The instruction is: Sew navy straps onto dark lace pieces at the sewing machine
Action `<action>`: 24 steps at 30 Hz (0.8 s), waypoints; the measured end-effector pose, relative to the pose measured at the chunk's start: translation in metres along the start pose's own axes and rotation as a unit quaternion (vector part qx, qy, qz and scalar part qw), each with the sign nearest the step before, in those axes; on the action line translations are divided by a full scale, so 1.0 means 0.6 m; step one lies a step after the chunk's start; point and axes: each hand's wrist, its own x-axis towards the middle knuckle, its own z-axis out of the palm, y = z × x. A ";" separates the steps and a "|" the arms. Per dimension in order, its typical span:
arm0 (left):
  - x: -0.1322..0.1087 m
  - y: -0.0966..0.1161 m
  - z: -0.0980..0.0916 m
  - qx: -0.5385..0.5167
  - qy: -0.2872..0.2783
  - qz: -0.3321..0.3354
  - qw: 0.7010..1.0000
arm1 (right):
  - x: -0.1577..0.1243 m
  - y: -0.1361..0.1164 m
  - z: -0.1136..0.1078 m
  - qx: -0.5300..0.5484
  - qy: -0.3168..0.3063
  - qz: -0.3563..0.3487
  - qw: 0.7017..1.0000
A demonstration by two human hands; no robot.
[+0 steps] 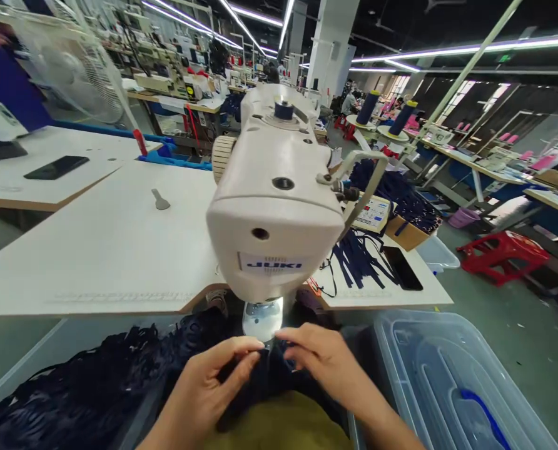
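Below the head of a white JUKI sewing machine (pixel 276 219), both of my hands come together at its lit metal end (pixel 263 319). My left hand (pixel 218 378) is closed, with thumb and forefinger pinching the edge of a dark navy fabric piece (pixel 263 372). Opposite it, my right hand (pixel 323 359) has bent fingers held apart beside the same fabric, the forefinger tip near the metal end. The dark fabric blends into the shadow, so its shape and lower part are hard to make out. An olive-coloured cloth (pixel 279 425) shows between my forearms.
A clear bin heaped with navy strips (pixel 82 381) is at lower left; a clear plastic lid (pixel 452 375) is at right. The white tabletop (pixel 119 250) carries a small metal piece (pixel 160 200). More navy strips (pixel 361 256) and a phone (pixel 402 269) lie right. A red stool (pixel 504 253) stands beyond.
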 end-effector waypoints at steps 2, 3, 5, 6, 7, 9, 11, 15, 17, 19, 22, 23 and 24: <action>0.006 0.015 0.019 0.042 -0.030 0.034 0.998 | 0.005 -0.011 0.024 -0.006 -0.015 0.029 0.999; 0.008 0.018 0.024 0.054 -0.038 0.036 0.997 | 0.005 -0.015 0.029 -0.006 -0.014 0.040 0.999; 0.012 0.020 0.029 0.069 -0.065 0.029 0.995 | 0.005 -0.018 0.030 -0.015 -0.017 0.047 0.999; 0.013 0.019 0.030 0.074 -0.080 0.027 0.994 | 0.004 -0.019 0.029 -0.028 -0.019 0.042 0.999; 0.014 0.017 0.031 0.080 -0.089 0.027 0.992 | 0.004 -0.019 0.027 -0.047 -0.019 0.034 0.998; 0.014 0.012 0.033 0.099 -0.084 0.028 0.991 | 0.005 -0.019 0.027 -0.087 -0.011 0.010 0.996; 0.012 0.007 0.036 0.122 -0.061 0.024 0.990 | 0.005 -0.017 0.029 -0.107 0.004 -0.011 0.994; 0.004 -0.004 0.039 0.160 -0.036 0.088 0.983 | 0.004 -0.004 0.038 -0.030 -0.016 0.013 0.999; 0.001 -0.009 0.037 0.188 -0.029 0.168 0.967 | 0.004 0.008 0.040 0.059 -0.045 0.053 0.996; 0.001 -0.013 0.035 0.216 -0.015 0.239 0.947 | 0.003 0.018 0.042 0.132 -0.066 0.087 0.985; 0.004 -0.012 0.037 0.229 0.001 0.284 0.931 | 0.001 0.018 0.043 0.111 -0.064 0.097 0.987; 0.004 -0.010 0.039 0.226 -0.008 0.274 0.935 | 0.001 0.015 0.044 0.078 -0.056 0.091 0.991; 0.004 -0.007 0.041 0.221 -0.027 0.250 0.942 | 0.000 0.010 0.044 0.049 -0.043 0.086 0.994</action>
